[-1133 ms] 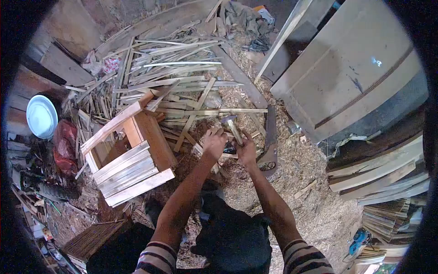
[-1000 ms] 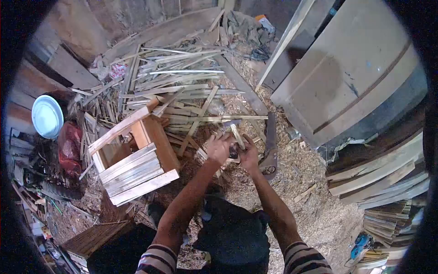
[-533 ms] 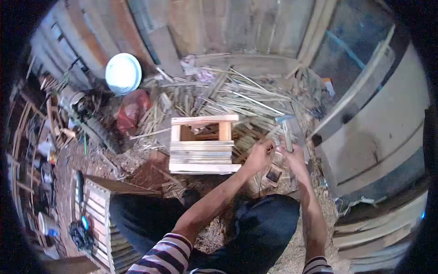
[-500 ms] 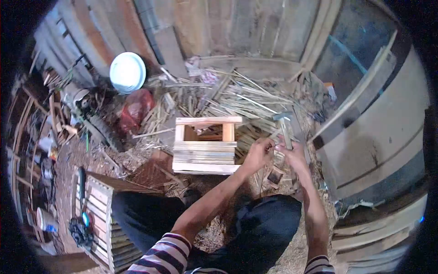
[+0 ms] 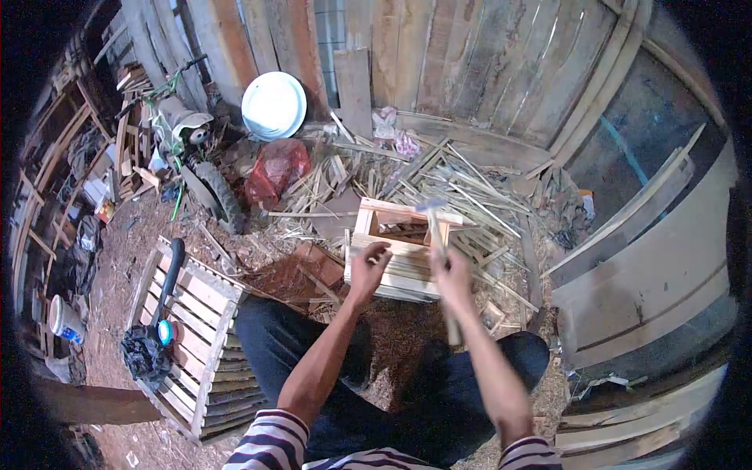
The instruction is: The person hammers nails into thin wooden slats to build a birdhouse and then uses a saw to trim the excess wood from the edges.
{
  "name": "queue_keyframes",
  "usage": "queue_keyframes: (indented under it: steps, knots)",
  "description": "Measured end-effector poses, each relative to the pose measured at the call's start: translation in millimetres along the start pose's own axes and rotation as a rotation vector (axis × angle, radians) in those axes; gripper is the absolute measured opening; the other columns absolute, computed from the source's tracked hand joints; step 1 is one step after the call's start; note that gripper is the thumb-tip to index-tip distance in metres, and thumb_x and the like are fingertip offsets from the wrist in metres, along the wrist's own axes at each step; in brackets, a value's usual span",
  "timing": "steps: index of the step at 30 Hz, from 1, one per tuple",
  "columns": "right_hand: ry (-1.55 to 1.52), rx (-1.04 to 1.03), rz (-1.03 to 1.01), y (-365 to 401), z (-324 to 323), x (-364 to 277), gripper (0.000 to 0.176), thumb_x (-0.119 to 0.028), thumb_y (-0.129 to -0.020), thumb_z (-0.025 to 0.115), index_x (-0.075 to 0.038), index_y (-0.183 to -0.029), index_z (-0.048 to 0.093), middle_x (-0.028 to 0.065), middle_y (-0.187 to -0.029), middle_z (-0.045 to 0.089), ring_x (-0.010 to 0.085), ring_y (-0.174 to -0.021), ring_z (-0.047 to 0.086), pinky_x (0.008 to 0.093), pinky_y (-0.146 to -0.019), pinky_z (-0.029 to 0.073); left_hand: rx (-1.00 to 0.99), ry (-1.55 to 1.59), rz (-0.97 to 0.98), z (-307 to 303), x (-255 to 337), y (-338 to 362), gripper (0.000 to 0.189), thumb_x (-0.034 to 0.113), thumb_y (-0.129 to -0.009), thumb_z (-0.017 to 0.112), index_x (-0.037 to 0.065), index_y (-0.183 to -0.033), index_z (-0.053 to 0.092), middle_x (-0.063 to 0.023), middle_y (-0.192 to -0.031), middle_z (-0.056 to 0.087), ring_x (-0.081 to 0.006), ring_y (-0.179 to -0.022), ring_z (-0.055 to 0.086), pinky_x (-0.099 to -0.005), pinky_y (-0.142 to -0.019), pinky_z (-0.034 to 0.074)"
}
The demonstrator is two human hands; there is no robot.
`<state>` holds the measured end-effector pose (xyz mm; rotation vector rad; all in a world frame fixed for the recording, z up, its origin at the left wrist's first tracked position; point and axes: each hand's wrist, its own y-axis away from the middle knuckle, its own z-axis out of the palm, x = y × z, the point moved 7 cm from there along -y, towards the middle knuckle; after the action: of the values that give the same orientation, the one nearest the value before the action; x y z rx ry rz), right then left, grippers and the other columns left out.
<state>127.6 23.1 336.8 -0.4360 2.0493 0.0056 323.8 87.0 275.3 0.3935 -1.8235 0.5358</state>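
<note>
A small slatted wooden crate [image 5: 404, 276] rests on the ground in front of my knees, with an opening at its far side. My left hand [image 5: 368, 272] is at the crate's left end, thumb and fingertips pinched together; anything between them is too small to make out. My right hand [image 5: 452, 280] grips a hammer [image 5: 435, 233] by its wooden handle. The hammer's metal head is over the crate's far right part, slightly smeared by motion, and the handle's butt points back towards my lap.
Loose wood strips [image 5: 478, 192] are heaped behind the crate. A red plastic bag [image 5: 276, 168] and a white round lid or basin [image 5: 273, 106] are at the back left. To my left is a larger slatted crate [image 5: 192, 313] bearing a black bag [image 5: 145, 350]. Boards [image 5: 627, 298] lean on the right.
My hands have moved from beside the small crate's right end to over it. The left hand is now at its left end, the hammer above it. The camera view has turned left.
</note>
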Motion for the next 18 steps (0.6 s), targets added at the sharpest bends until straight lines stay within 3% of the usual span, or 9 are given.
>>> queue_keyframes:
  steps: [1,3,5,6,8,11,15,16,18]
  knots:
    - [0.0,0.093,-0.089,20,16,14,0.031,-0.031,-0.093,0.055,-0.001,-0.098,0.062,0.0199,-0.079,0.061,0.0343,-0.076,0.06,0.0438,-0.072,0.045,0.008,0.008,-0.003,-1,-19,0,0.023,0.008,-0.082,0.064,0.005,-0.105,0.067,-0.0108,-0.086,0.068,-0.0174,-0.078,0.063,-0.0301,-0.068,0.049]
    - [0.006,-0.179,0.293,49,49,32,0.031,-0.032,-0.095,0.052,-0.002,-0.105,0.055,0.0221,-0.081,0.061,0.0383,-0.077,0.061,0.0449,-0.07,0.046,0.085,-0.09,0.112,-11,-32,4,0.024,0.013,-0.082,0.066,0.005,-0.105,0.067,-0.009,-0.09,0.07,-0.0172,-0.074,0.063,-0.0308,-0.068,0.05]
    - [-0.138,-0.319,0.476,66,61,26,0.03,-0.03,-0.095,0.051,-0.002,-0.104,0.052,0.0236,-0.081,0.06,0.0426,-0.079,0.061,0.0479,-0.069,0.045,0.077,-0.03,-0.014,-13,-52,10,0.024,0.011,-0.083,0.065,0.003,-0.105,0.066,-0.012,-0.091,0.07,-0.019,-0.075,0.064,-0.0307,-0.069,0.05]
    - [-0.131,-0.325,0.473,66,68,33,0.03,-0.03,-0.095,0.051,-0.002,-0.104,0.052,0.0236,-0.081,0.06,0.0426,-0.079,0.061,0.0479,-0.069,0.045,0.177,-0.003,0.001,-19,-63,12,0.022,0.01,-0.082,0.064,0.003,-0.103,0.067,-0.0141,-0.089,0.069,-0.0219,-0.077,0.065,-0.0317,-0.07,0.05]
    - [0.048,-0.217,0.114,61,74,26,0.028,-0.028,-0.096,0.051,-0.001,-0.103,0.051,0.0261,-0.081,0.06,0.0459,-0.079,0.06,0.0501,-0.068,0.045,0.281,0.023,0.008,-28,-73,16,0.02,0.01,-0.082,0.064,0.002,-0.1,0.067,-0.0162,-0.088,0.069,-0.0249,-0.079,0.065,-0.0327,-0.07,0.05]
    - [0.113,-0.27,0.092,64,93,28,0.026,-0.027,-0.096,0.051,-0.001,-0.101,0.05,0.0268,-0.08,0.061,0.0481,-0.078,0.059,0.0521,-0.066,0.044,0.518,-0.237,0.018,-55,-74,34,0.016,0.013,-0.078,0.069,0.004,-0.092,0.07,-0.0138,-0.081,0.067,-0.028,-0.077,0.06,-0.0383,-0.069,0.047]
    - [0.101,-0.453,0.13,68,128,32,0.024,-0.023,-0.096,0.049,0.0,-0.103,0.045,0.029,-0.074,0.059,0.049,-0.072,0.058,0.0545,-0.061,0.043,0.528,-0.514,0.145,-55,-93,39,0.011,0.015,-0.078,0.07,0.006,-0.084,0.07,-0.0103,-0.082,0.061,-0.029,-0.079,0.053,-0.0395,-0.073,0.042]
    - [0.212,-0.43,-0.033,67,129,23,0.024,-0.02,-0.095,0.047,0.002,-0.104,0.042,0.0305,-0.072,0.059,0.0491,-0.069,0.058,0.0551,-0.06,0.044,0.504,-0.489,0.166,-55,-99,38,0.01,0.016,-0.078,0.069,0.006,-0.083,0.07,-0.0098,-0.083,0.058,-0.0286,-0.078,0.052,-0.0399,-0.072,0.042]
    - [0.262,-0.42,-0.051,69,135,24,0.024,-0.02,-0.095,0.047,0.002,-0.104,0.041,0.0307,-0.071,0.059,0.0493,-0.069,0.058,0.0554,-0.059,0.045,0.471,-0.4,0.146,-57,-100,37,0.01,0.015,-0.078,0.069,0.006,-0.082,0.07,-0.0099,-0.083,0.058,-0.0285,-0.079,0.052,-0.0396,-0.071,0.043]
